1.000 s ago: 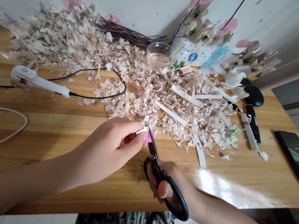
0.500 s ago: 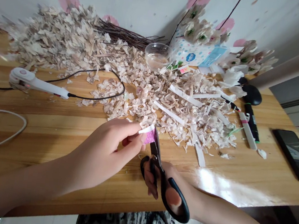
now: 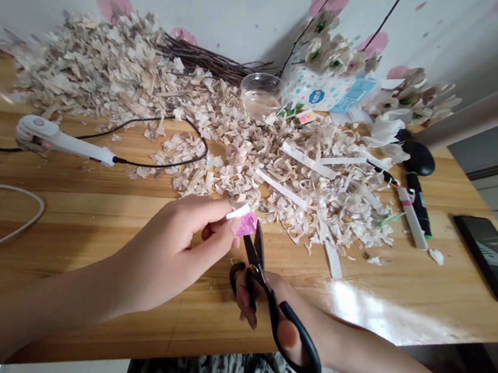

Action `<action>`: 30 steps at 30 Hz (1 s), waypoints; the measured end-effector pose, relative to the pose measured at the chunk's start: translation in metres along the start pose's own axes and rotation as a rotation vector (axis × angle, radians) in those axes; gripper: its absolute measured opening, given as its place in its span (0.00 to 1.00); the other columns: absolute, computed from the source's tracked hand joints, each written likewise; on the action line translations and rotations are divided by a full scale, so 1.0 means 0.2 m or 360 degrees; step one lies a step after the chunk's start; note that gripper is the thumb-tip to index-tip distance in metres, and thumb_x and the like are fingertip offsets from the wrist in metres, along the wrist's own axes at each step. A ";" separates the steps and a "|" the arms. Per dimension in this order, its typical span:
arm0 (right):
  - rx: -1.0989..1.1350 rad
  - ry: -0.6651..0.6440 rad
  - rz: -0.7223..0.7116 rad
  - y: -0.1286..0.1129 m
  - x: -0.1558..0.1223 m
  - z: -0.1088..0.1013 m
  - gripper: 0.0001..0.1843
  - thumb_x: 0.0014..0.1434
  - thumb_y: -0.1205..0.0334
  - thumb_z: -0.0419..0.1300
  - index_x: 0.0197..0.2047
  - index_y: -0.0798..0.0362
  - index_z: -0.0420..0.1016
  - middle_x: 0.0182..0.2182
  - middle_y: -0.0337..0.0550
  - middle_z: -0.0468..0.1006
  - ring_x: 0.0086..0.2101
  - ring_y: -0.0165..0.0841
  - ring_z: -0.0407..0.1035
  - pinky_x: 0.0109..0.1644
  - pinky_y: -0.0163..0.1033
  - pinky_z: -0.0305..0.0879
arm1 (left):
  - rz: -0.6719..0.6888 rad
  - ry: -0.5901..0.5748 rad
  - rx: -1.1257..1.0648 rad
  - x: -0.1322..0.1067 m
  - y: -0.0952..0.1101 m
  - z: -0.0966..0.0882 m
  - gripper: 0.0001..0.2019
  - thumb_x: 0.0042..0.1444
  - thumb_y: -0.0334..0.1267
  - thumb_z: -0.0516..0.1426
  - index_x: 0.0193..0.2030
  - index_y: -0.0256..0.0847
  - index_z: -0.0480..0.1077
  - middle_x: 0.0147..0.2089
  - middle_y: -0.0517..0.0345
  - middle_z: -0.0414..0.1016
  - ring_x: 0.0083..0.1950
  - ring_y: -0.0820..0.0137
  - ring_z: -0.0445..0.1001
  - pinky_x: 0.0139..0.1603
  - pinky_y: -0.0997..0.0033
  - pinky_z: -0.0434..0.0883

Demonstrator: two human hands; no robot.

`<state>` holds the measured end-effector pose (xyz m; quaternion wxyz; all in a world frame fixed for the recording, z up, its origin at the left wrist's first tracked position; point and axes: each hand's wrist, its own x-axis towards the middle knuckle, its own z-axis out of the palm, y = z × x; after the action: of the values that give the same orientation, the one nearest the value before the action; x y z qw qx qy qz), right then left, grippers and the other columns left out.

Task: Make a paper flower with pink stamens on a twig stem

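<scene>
Pink-and-white scrap (image 3: 248, 225), clamped in the fingers of the left hand (image 3: 182, 245), jutted toward two o'clock, while open scissors (image 3: 270, 298), gripped by the right hand (image 3: 284, 292), pointed toward eleven just beside the scrap's five-o'clock edge.

Both arms bare. Left forearm (image 3: 53, 304) enters low at the left edge, slanting up and inward; wrist (image 3: 129, 275) nearly in line with it. Left hand (image 3: 191, 237) back upward, thumb (image 3: 217, 244) and index finger (image 3: 214, 211) closed in a pinch, other fingers tucked beneath, partly hidden. Right forearm (image 3: 376, 368) slants in from lower right. Right hand (image 3: 278, 302) sits lower, thumb (image 3: 288, 334) spread well apart from the curled fingers (image 3: 244, 301). Hands near each other, not touching.
</scene>
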<state>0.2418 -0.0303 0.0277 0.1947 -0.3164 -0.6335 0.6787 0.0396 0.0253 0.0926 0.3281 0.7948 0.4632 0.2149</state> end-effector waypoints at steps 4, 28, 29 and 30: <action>0.0015 0.0006 0.0007 0.00 0.00 0.00 0.40 0.45 0.20 0.36 0.31 0.52 0.56 0.28 0.40 0.62 0.28 0.32 0.57 0.35 0.39 0.60 | 0.0097 0.0112 0.0053 0.01 -0.01 0.01 0.12 0.62 0.34 0.49 0.27 0.38 0.67 0.26 0.62 0.68 0.29 0.74 0.66 0.31 0.72 0.61; -0.0017 0.0087 -0.0005 0.01 0.01 0.01 0.38 0.49 0.21 0.37 0.28 0.52 0.55 0.23 0.37 0.58 0.25 0.29 0.53 0.29 0.35 0.57 | 0.0269 0.0034 0.0149 0.01 0.00 0.04 0.14 0.62 0.30 0.47 0.24 0.38 0.62 0.23 0.62 0.63 0.28 0.74 0.62 0.33 0.71 0.59; 0.0020 0.0083 0.0007 0.02 0.01 0.01 0.38 0.48 0.21 0.37 0.27 0.52 0.55 0.23 0.36 0.57 0.24 0.28 0.53 0.28 0.35 0.57 | 0.0257 0.0034 0.0136 0.01 0.00 0.04 0.14 0.61 0.30 0.48 0.24 0.38 0.62 0.23 0.62 0.63 0.27 0.74 0.62 0.33 0.72 0.59; 0.0056 0.0078 0.0017 0.02 0.01 0.01 0.38 0.48 0.21 0.38 0.27 0.52 0.55 0.23 0.36 0.57 0.24 0.28 0.53 0.28 0.34 0.58 | 0.0245 0.0030 0.0121 0.01 0.00 0.04 0.14 0.61 0.30 0.48 0.24 0.38 0.62 0.23 0.62 0.63 0.27 0.74 0.62 0.32 0.72 0.59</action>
<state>0.2396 -0.0306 0.0238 0.2120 -0.3329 -0.6148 0.6828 0.0448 0.0245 0.0870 0.2758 0.8378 0.4117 0.2292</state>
